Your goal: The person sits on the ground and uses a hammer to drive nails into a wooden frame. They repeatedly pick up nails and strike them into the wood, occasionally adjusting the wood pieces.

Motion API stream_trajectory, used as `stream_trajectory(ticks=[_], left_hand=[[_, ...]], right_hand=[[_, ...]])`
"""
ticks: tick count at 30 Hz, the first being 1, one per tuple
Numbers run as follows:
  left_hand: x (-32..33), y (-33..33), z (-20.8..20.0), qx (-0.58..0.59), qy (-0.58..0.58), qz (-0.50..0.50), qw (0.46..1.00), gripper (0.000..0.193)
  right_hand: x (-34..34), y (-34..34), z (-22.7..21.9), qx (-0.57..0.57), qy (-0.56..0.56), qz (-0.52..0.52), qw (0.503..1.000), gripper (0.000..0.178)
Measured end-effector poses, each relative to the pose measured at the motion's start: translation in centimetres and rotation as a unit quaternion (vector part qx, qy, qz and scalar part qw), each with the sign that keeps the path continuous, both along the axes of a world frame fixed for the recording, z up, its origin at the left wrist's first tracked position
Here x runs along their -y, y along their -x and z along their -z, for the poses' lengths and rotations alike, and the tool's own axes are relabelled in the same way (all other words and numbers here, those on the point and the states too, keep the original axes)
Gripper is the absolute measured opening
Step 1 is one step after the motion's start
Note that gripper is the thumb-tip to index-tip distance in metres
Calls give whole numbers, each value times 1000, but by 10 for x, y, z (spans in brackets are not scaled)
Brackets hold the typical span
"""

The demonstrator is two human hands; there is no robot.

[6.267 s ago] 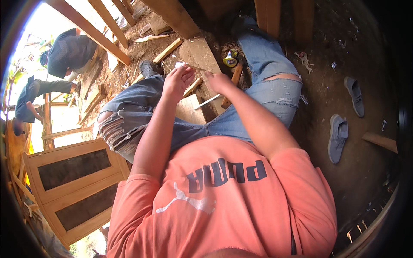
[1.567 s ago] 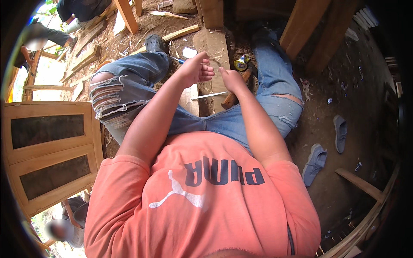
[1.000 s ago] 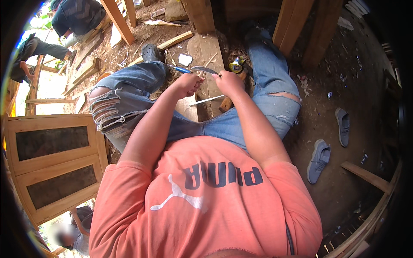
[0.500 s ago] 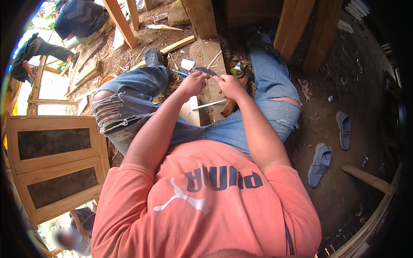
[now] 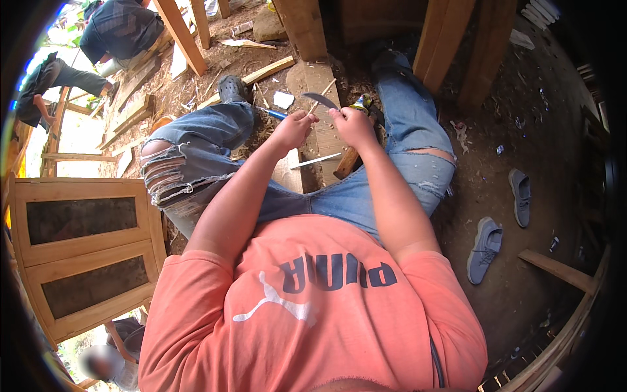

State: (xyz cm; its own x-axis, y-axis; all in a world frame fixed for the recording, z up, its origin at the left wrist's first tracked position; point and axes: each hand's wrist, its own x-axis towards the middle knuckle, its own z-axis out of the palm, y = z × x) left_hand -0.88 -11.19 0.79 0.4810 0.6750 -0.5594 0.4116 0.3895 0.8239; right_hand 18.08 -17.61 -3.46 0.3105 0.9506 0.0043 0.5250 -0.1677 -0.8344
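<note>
Above the wooden plank (image 5: 324,136) between my legs, my left hand (image 5: 294,132) is closed around the lower end of a thin wooden stick (image 5: 329,87). The stick slants up and to the right. My right hand (image 5: 355,127) grips a knife (image 5: 319,99), whose dark curved blade points left and crosses the stick; its handle is hidden in the fist. Just left of the plank lie a blue slim tool (image 5: 275,114) and a white crumpled piece (image 5: 283,100). A pale thin strip (image 5: 316,161) rests across the plank, beside a wooden handle (image 5: 347,163).
Wooden posts (image 5: 302,29) stand ahead. A yellow-labelled container (image 5: 360,103) sits by my right leg, and grey shoes (image 5: 484,250) lie on the dirt floor at right. A panelled wooden door (image 5: 88,251) is at left. Other people (image 5: 121,29) are at far left.
My right hand has shifted slightly right, and the knife blade has risen away from my left fingers, showing more of its length. My left hand has barely moved; more of the stick is visible.
</note>
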Motion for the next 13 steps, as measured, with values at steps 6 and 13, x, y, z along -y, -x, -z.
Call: stream_trajectory(ticks=[6,13], left_hand=[[-1,-1,-3,11,-13,-3,1000,32],[-3,2,-2,26,22,1,999,36]], right_hand=[[4,-9,6,-320,115,-79,937,51],[0,-7,12,-217,154,-80,960,52]])
